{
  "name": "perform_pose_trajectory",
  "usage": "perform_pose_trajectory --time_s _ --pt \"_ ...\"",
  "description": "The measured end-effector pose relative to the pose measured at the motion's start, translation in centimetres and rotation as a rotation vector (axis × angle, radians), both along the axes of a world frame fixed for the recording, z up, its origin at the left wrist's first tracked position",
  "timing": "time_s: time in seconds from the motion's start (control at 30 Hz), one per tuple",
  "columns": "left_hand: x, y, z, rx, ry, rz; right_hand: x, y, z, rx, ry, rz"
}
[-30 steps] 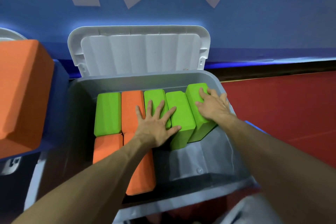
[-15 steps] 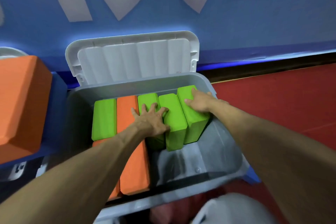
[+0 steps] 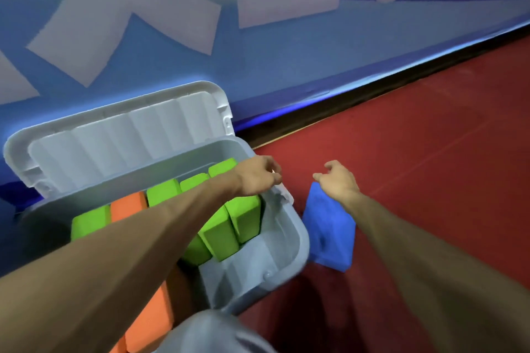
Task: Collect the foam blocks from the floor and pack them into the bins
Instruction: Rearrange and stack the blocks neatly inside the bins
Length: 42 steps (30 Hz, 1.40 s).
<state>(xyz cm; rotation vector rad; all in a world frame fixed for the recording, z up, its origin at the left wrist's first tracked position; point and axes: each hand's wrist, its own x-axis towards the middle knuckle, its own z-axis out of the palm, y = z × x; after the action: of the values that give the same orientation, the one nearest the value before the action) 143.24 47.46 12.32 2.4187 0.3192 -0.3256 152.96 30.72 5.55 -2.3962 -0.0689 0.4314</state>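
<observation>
Left hand point(image 3: 258, 176) was curled at the bin point(image 3: 299, 228) rim, grip unclear. Right hand point(image 3: 338, 180) was held loose and empty over a block point(image 3: 327, 233).

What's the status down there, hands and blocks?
Left hand at right rim of bin, grip unclear. Right hand empty, above blue block on floor. Green blocks and orange blocks packed in bin. Nothing in the way.

- Grey bin point(image 3: 301, 238), lid point(image 3: 114, 135) open, holds green foam blocks point(image 3: 220, 235) and orange foam blocks point(image 3: 129, 205).
- Left hand point(image 3: 255, 178), fingers curled, is at its right rim.
- Right hand point(image 3: 338, 180), loosely curled, is over a blue foam block point(image 3: 327, 232) on the red floor point(image 3: 430, 180).
</observation>
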Motion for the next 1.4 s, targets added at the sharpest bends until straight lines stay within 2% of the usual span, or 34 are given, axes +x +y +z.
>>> perform_pose_trajectory --time_s 0.23,0.37,0.57,0.73,0.8,0.93,1.03,1.17,1.3,1.4 --pt "3.8 -6.8 -3.9 0.136 0.136 -0.355 0.3 -6.2 -7.9 -0.101 0.173 -0.18" --pt "4.4 -7.5 -7.8 0.381 0.067 -0.507 0.1 -7.7 -12.1 -0.137 0.252 -0.226" --pt "4.2 -7.4 -11.0 0.556 -0.066 -0.51 -2.3 -8.2 -16.9 -0.118 0.421 -0.324" --pt "4.2 -7.5 -10.8 0.589 -0.075 -0.498 -3.8 -8.4 -19.7 0.106 0.519 -0.428" --pt "4.1 -7.5 -10.9 0.579 -0.073 -0.486 -3.8 -8.4 -19.3 0.199 0.562 -0.461" --pt "3.7 -7.4 -11.2 0.619 -0.056 -0.508 -3.3 -8.3 -17.2 0.236 0.566 -0.526" --pt "3.1 -7.6 -10.6 0.642 -0.088 -0.541 -2.3 -8.5 -15.2 0.335 0.576 -0.576" --pt "1.9 -7.2 -8.2 0.538 -0.154 -0.415 -1.6 -9.3 -11.5 0.398 0.438 -0.623" --pt "-0.1 -5.6 -4.4 0.457 -0.172 -0.3 -2.3 -8.2 -4.9 0.575 0.265 -0.665" --pt "-2.0 -3.3 -1.3 0.274 -0.186 -0.135 -3.4 -6.0 0.6 0.643 0.137 -0.62"
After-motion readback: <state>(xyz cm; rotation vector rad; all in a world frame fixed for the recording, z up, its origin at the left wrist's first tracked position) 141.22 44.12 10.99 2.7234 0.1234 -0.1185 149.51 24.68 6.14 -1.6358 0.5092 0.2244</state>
